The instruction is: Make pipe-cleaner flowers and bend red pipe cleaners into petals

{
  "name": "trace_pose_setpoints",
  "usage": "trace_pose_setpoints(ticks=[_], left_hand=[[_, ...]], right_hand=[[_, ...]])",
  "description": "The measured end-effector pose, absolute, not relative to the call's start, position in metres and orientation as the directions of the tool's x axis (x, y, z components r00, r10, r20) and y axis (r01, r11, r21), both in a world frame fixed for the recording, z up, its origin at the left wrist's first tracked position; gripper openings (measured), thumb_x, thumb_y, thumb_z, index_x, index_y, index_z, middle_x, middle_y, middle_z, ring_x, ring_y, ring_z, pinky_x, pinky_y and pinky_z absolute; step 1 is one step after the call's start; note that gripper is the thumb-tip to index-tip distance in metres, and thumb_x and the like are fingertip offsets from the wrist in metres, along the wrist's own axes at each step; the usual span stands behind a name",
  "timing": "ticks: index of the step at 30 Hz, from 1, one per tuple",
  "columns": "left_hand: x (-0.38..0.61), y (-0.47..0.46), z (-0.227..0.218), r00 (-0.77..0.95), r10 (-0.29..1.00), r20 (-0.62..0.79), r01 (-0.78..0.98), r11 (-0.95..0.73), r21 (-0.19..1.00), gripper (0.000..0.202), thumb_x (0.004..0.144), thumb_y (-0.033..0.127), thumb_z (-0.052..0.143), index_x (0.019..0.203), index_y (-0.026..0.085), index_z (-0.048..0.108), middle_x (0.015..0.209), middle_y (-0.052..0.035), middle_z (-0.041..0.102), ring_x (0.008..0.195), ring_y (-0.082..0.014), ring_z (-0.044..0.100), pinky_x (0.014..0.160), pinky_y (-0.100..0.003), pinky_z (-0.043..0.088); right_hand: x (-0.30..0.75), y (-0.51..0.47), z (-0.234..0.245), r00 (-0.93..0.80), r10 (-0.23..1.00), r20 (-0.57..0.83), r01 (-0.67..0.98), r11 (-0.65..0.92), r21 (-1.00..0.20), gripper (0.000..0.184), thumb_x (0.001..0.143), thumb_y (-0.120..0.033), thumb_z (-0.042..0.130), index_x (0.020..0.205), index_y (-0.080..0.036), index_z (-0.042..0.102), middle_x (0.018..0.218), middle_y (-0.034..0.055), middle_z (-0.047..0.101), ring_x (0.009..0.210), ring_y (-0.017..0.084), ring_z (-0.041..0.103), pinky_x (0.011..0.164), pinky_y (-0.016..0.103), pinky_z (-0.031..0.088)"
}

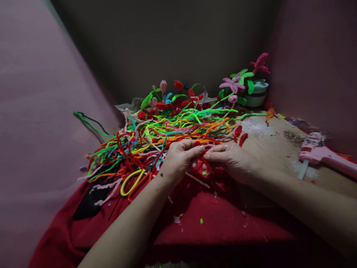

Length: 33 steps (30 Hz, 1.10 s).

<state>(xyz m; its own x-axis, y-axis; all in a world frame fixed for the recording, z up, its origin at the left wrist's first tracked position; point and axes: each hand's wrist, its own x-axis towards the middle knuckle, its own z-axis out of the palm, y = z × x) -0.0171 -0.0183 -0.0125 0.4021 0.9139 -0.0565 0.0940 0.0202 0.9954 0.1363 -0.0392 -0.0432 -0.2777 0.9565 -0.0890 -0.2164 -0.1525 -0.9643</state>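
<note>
Left hand (180,160) and right hand (230,158) both pinch a red fuzzy stem (206,164) at mid-frame, over a counter (262,152) partly covered by red cloth (223,223) across the lower frame; pinkish panels (41,111) at left and right, dark wall (173,44) at top.

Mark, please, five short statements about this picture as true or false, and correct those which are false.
1. The left hand and the right hand both pinch a red strand. True.
2. The glue gun is blue. False: the glue gun is pink.
3. A flat black object lies on the red cloth. True.
4. The pale pot stands at the front left. False: the pale pot stands at the back right.
5. A yellow handle loop lies beside the left forearm. True.
</note>
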Motion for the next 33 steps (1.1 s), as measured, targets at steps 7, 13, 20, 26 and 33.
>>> trace_pose_setpoints(ticks=[7, 13, 20, 26, 33], left_hand=[[-0.018, -0.018, -0.01, 0.456, 0.888, -0.051, 0.109, 0.0, 0.994, 0.026, 0.068, 0.036, 0.066, 0.062, 0.014, 0.054, 0.047, 0.0054, 0.045, 0.04, -0.0035, 0.034, 0.04, -0.018, 0.021], [-0.013, -0.024, -0.013, 0.333, 0.923, 0.193, 0.265, -0.287, 0.921, 0.016, 0.069, 0.029, 0.064, 0.062, 0.016, 0.06, 0.056, 0.0024, 0.053, 0.052, -0.0079, 0.045, 0.052, -0.02, 0.035], [-0.014, -0.023, -0.01, 0.431, 0.902, 0.013, 0.318, -0.166, 0.934, 0.022, 0.074, 0.036, 0.058, 0.083, 0.016, 0.06, 0.067, 0.0007, 0.056, 0.053, -0.0089, 0.047, 0.048, -0.02, 0.037], [-0.02, -0.02, -0.008, 0.519, 0.841, 0.152, 0.547, -0.464, 0.697, 0.02, 0.077, 0.028, 0.055, 0.061, 0.015, 0.055, 0.053, 0.0022, 0.048, 0.05, -0.0081, 0.041, 0.051, -0.021, 0.031], [-0.02, -0.031, -0.022, 0.61, 0.616, 0.497, 0.701, -0.713, 0.024, 0.019, 0.079, 0.012, 0.042, 0.069, 0.017, 0.057, 0.06, -0.0016, 0.055, 0.052, -0.0108, 0.043, 0.05, -0.025, 0.023]], right_hand=[[0.137, -0.038, -0.041, -0.404, 0.886, -0.226, -0.326, -0.37, -0.87, 0.015, 0.055, -0.022, 0.075, 0.062, -0.011, 0.067, 0.058, 0.0022, 0.063, 0.052, 0.011, 0.055, 0.058, 0.027, 0.041], [0.135, -0.04, -0.041, -0.34, 0.92, -0.197, -0.284, -0.3, -0.91, 0.012, 0.053, -0.02, 0.075, 0.058, -0.013, 0.067, 0.055, -0.0001, 0.062, 0.05, 0.01, 0.053, 0.057, 0.026, 0.039], [0.137, -0.039, -0.039, -0.196, 0.976, -0.097, -0.232, -0.142, -0.962, 0.018, 0.059, -0.029, 0.073, 0.057, -0.014, 0.064, 0.057, 0.0005, 0.059, 0.054, 0.011, 0.051, 0.055, 0.026, 0.037], [0.139, -0.038, -0.034, -0.083, 0.996, -0.043, -0.104, -0.051, -0.993, 0.025, 0.061, -0.033, 0.07, 0.051, -0.014, 0.058, 0.049, -0.0026, 0.051, 0.047, 0.007, 0.041, 0.048, 0.024, 0.029], [0.137, -0.041, -0.035, -0.052, 0.998, -0.029, -0.138, -0.036, -0.99, 0.024, 0.061, -0.032, 0.07, 0.052, -0.015, 0.057, 0.049, -0.0037, 0.05, 0.046, 0.007, 0.04, 0.049, 0.024, 0.029]])
